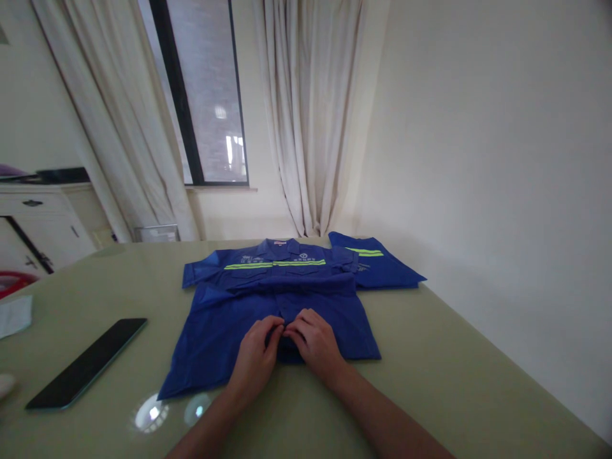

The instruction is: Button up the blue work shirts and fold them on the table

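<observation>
A blue short-sleeved work shirt (215, 338) lies front up on the table, its collar at the far end and a yellow-green reflective stripe across the chest. My left hand (258, 347) and my right hand (313, 341) meet at the middle of the shirt's front, near the lower hem. Both have thumb and fingers pinched on the cloth of the front opening, with the fingertips almost touching. Whether a button is between them is hidden by the fingers. Below the chest, the cloth is raised in a loose fold.
Another folded blue garment (392, 268) with a reflective stripe lies at the back right, touching the shirt's sleeve. A dark flat tablet-like slab (88, 363) rests on the table (430, 382) to the left. A pale cloth or paper (15, 315) is at the left edge. The wall borders the right side.
</observation>
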{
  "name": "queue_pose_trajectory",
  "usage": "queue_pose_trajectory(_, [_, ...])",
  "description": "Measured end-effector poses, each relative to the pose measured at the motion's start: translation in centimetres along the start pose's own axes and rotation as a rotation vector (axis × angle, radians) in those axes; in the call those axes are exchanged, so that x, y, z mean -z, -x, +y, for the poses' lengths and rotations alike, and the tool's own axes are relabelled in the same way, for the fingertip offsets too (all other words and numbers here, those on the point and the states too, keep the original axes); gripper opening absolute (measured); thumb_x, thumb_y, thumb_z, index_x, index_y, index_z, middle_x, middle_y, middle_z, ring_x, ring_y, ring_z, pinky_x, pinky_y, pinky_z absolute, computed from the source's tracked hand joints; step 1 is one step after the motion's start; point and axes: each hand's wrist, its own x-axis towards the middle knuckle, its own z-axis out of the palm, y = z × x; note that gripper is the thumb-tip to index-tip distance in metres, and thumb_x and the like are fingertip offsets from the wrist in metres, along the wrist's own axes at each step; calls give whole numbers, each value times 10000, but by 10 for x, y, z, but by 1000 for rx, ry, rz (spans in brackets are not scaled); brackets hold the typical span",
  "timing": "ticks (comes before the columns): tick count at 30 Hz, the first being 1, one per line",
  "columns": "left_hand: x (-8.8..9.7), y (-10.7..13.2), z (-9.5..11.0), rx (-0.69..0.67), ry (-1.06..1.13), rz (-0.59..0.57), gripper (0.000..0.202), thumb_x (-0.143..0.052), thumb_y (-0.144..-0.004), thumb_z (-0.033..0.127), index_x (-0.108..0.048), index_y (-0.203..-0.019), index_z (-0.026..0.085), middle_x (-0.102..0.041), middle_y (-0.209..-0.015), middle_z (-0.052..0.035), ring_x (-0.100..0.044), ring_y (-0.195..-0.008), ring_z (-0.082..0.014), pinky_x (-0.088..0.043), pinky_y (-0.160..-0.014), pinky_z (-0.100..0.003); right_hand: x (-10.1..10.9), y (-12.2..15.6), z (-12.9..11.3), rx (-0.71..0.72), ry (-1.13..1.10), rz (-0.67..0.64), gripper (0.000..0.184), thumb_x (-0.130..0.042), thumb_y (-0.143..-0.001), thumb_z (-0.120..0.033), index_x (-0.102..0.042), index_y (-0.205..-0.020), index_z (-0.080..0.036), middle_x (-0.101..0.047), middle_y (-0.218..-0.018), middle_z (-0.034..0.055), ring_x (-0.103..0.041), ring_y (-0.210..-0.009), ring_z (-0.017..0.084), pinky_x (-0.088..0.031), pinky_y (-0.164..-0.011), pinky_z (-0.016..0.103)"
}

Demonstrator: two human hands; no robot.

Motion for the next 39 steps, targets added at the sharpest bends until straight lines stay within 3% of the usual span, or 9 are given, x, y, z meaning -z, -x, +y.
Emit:
queue_pose_trajectory(5, [-4,1,-3,-7,41,-10,242,-459,-979,331,-678,-1022,238,-732,-1004,-55,-672,-933,-224,-520,-859,-348,-3,2,3,-42,-66,39,207,-600,-1008,-324,-719,-877,-218,-681,-909,39,-609,-894,196,-470,-811,307])
queue_pose_trajectory(12, [-5,0,-13,-62,119,-74,370,-346,-995,252,-683,-1140,210,-728,-1104,-93,-666,-1029,-218,-520,-960,-376,-3,3,6,-172,-102,75,95,-696,-947,-253,-736,-867,-219,-690,-895,22,-624,-903,190,-459,-827,308])
queue_pose_trajectory(18, [-5,1,-18,-42,129,-125,329,-457,-934,220,-715,-1138,238,-744,-1114,-75,-669,-1037,-226,-519,-969,-379,-4,3,9,-200,-185,54,98,-715,-924,-208,-758,-836,-215,-694,-871,13,-634,-861,170,-456,-797,277])
queue_pose_trajectory(26, [-1,-2,-17,56,224,-109,304,-496,-959,362,-742,-1088,239,-769,-1082,-52,-693,-994,-227,-512,-920,-338,0,1,4,-196,-291,50,76,-739,-902,-193,-766,-833,-209,-686,-859,6,-645,-829,150,-455,-775,244])
queue_pose_trajectory(30, [2,-4,-8,134,245,-120,338,-522,-947,448,-726,-1089,219,-771,-1073,-60,-697,-988,-240,-518,-886,-331,1,1,1,-154,-193,19,79,-710,-933,-237,-772,-884,-230,-684,-886,7,-633,-863,160,-449,-812,264])
queue_pose_trajectory(39, [1,-6,-13,190,189,-64,297,-586,-886,437,-734,-993,203,-774,-960,-59,-700,-902,-250,-507,-804,-333,2,1,1,-95,-108,-12,84,-671,-940,-176,-741,-968,-214,-657,-928,17,-610,-909,163,-447,-829,264])
